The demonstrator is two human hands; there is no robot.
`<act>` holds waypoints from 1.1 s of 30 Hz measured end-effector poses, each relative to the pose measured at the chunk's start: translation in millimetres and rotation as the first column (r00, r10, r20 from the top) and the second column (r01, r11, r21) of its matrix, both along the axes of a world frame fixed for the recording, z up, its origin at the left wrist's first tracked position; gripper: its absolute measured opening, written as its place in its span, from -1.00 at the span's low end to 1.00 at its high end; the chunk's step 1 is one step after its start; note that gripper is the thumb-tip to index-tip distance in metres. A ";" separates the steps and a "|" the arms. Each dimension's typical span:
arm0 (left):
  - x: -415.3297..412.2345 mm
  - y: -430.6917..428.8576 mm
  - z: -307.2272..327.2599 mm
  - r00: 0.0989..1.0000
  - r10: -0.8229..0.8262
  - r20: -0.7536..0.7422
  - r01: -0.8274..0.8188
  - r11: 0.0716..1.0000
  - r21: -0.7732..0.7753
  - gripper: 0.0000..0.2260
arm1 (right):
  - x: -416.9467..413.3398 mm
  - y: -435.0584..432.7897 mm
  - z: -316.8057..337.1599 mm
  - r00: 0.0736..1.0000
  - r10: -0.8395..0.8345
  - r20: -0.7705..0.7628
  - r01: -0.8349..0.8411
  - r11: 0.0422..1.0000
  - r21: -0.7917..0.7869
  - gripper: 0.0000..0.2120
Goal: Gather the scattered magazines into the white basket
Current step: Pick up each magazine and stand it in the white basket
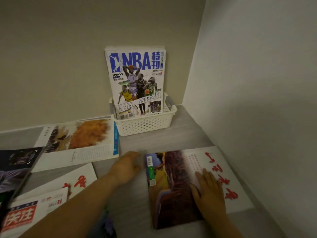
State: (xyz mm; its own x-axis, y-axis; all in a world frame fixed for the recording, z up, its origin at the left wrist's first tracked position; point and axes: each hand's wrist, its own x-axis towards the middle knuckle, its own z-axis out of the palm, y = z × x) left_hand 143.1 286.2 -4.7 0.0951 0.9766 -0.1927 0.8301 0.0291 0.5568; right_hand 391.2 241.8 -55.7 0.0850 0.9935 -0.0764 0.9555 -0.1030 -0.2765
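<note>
A white perforated basket stands in the far corner with an NBA magazine upright in it, leaning on the back wall. A magazine with red calligraphy and a dark landscape cover lies flat at the near right. My right hand rests flat on it, fingers spread. My left hand hovers by that magazine's left edge, fingers loosely curled and holding nothing. More magazines lie at the left: an orange landscape one, a dark one, a white one with red script, and a red-titled one.
The grey surface ends at a beige back wall and a white wall on the right, forming a tight corner around the basket. The left-hand magazines overlap one another. A strip of bare surface runs between the two groups of magazines up to the basket.
</note>
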 end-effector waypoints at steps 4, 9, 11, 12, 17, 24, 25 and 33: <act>34.9 27.8 0.5 0.995 -0.049 -0.084 0.046 0.998 -0.030 -0.43 | 5.1 -4.9 1.1 0.999 0.040 -0.006 -0.039 0.999 0.023 -0.51; 59.9 47.6 -4.5 0.978 -0.147 -0.146 0.119 0.976 -0.182 -0.43 | 7.8 -4.2 -1.3 0.996 0.085 -0.025 -0.084 0.995 0.055 -0.54; 65.2 45.8 -8.2 0.954 -0.178 -0.242 0.139 0.976 -0.169 -0.48 | 9.0 -5.5 -0.6 0.992 0.096 -0.079 -0.090 0.994 0.067 -0.55; 64.9 45.7 -7.1 0.947 -0.176 -0.268 0.129 0.974 -0.185 -0.48 | 8.9 -6.9 1.5 0.991 0.111 -0.073 -0.102 0.988 0.117 -0.57; 58.7 45.4 7.1 0.977 -0.172 -0.125 0.131 0.950 -0.285 -0.94 | 10.5 -12.0 4.9 0.966 0.138 -0.221 -0.097 0.978 0.187 -0.60; 44.0 16.2 26.9 0.990 -0.142 0.007 0.140 0.985 0.099 -0.75 | 21.8 -8.7 22.5 0.692 -0.367 -0.622 0.532 0.842 0.095 -0.29; 39.2 15.5 32.7 0.991 -0.124 0.047 0.116 0.983 0.142 -0.70 | 22.3 -5.6 28.1 0.552 -0.380 -0.742 0.592 0.806 0.028 -0.29; 8.6 3.8 58.2 0.932 0.052 0.358 -0.171 0.936 0.309 -0.73 | 1.3 39.6 64.9 0.009 -0.203 -0.979 0.201 0.960 -0.197 -0.68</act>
State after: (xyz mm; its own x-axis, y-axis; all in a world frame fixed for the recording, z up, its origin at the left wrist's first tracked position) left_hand 151.7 290.1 53.5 -0.0166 0.9860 0.1659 0.5913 -0.1241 0.7968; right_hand 392.5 281.5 9.3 0.1253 0.9510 -0.2826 -0.2825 -0.2389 -0.9291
